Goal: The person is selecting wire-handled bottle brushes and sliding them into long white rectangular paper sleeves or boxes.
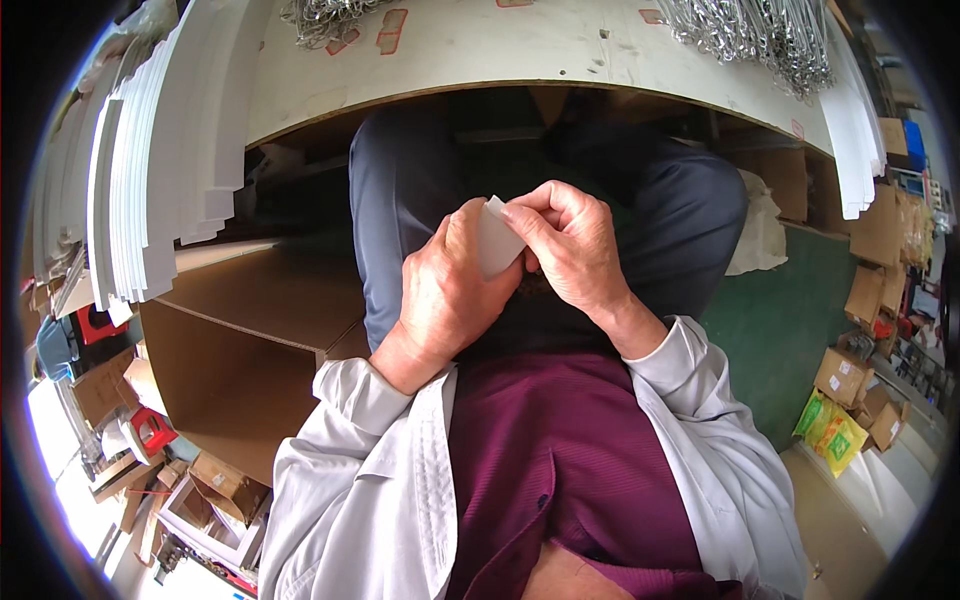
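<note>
Over my lap, both hands meet at a small flat white piece [494, 245] that looks like card or stiff paper. My left hand [448, 277] is closed around its left side, with the thumb along its edge. At the upper right corner, my right hand [573, 240] pinches the piece between thumb and curled fingers. The piece tilts up, and its lower part disappears behind my left fingers. Whether it is one layer or several, I cannot tell.
Ahead stands a white worktable [480, 50] with bundles of metal wire hooks [750, 40] on it. Long white strips [150, 150] hang at its left end, more [855, 140] at its right. An open cardboard box [230, 370] sits by my left leg, smaller boxes [842, 376] farther right.
</note>
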`<action>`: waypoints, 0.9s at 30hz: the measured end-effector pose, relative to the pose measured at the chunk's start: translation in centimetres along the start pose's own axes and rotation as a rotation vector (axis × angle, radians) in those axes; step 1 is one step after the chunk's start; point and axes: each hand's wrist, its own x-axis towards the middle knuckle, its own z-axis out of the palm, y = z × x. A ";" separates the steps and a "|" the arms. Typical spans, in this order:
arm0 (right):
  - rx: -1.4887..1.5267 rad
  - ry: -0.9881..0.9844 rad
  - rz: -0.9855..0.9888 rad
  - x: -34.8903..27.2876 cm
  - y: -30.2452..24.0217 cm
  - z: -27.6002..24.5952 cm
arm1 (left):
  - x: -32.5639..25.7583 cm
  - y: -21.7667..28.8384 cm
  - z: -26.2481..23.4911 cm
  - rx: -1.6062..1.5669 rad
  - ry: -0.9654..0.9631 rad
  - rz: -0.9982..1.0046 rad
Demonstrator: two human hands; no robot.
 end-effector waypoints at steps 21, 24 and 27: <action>-0.236 0.067 -0.388 -0.5 1.7 0.3 | 0.0 -0.3 -0.2 -0.041 0.036 -0.018; -0.296 -0.008 -0.423 -1.2 1.7 0.8 | -0.1 -0.4 -0.2 -0.062 0.044 -0.002; -0.202 -0.054 -0.337 -1.5 1.4 0.9 | -0.1 -0.3 -0.3 -0.066 0.048 -0.002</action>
